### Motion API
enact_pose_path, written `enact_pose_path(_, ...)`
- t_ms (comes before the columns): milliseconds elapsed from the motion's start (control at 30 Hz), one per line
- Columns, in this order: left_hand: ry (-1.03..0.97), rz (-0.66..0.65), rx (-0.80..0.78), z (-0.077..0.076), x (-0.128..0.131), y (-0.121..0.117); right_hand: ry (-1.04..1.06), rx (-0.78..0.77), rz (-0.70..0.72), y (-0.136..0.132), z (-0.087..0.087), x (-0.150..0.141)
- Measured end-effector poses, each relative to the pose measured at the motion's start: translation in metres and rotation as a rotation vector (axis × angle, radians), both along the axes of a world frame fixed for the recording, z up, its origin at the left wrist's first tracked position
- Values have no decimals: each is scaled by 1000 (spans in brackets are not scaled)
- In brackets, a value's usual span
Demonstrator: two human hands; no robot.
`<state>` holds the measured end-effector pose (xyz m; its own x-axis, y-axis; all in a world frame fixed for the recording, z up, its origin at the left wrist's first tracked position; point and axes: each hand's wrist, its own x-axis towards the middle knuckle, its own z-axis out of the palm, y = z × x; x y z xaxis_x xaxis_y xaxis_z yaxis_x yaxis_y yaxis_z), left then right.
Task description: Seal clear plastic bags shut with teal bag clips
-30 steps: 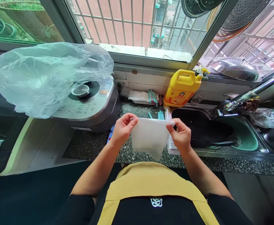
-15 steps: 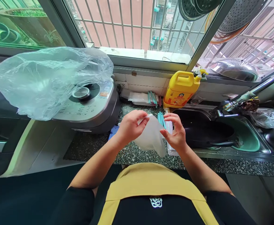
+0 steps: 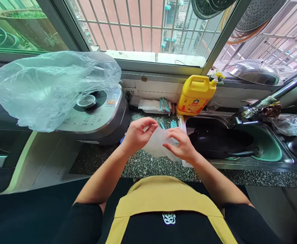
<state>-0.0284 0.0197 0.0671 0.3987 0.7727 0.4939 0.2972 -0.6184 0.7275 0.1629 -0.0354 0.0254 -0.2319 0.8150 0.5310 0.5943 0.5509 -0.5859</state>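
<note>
- Left hand (image 3: 141, 134) pinches a thin, translucent, limp bag (image 3: 155, 145).
- Right hand (image 3: 183, 145): curved fingers parted, at the bag's 3 o'clock.
- Speckled counter (image 3: 138, 166) beneath.

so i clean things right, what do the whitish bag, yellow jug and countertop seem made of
Whitish bag, in the left hand: likely thin plastic film, matte; translucent and limp.
Yellow jug: probably molded plastic, glossy, judging by the built-in handle and even color.
Countertop: natural or imitation stone, seemingly polished; pale speckles cover a dark ground.
</note>
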Motion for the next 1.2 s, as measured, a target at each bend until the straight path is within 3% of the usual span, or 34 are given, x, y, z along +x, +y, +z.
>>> enact_pose_path(233,-102,138,-41,-1,-16,5,14,-41,-44,-12,-23,23)
enact_pose_path(433,-25,96,-87,-9,-15,6,-18,-121,-18,-21,-39,37)
enact_pose_path(600,48,30,-76,-12,-6,1,40,-119,-61,-15,-31,29)
enact_pose_path(833,18,-4,-91,-14,-5,-1,-90,-182,-17,-6,-27,15)
enact_pose_path(1033,30,-100,-124,-12,8,-7,15,-203,17,2,-6,0)
enact_pose_path(1100,-48,-78,-164,-9,2,-4,99,-255,11,5,0,-1)
enact_pose_path(1200,-246,75,-235,-12,-20,6,308,-367,-14,6,6,6)
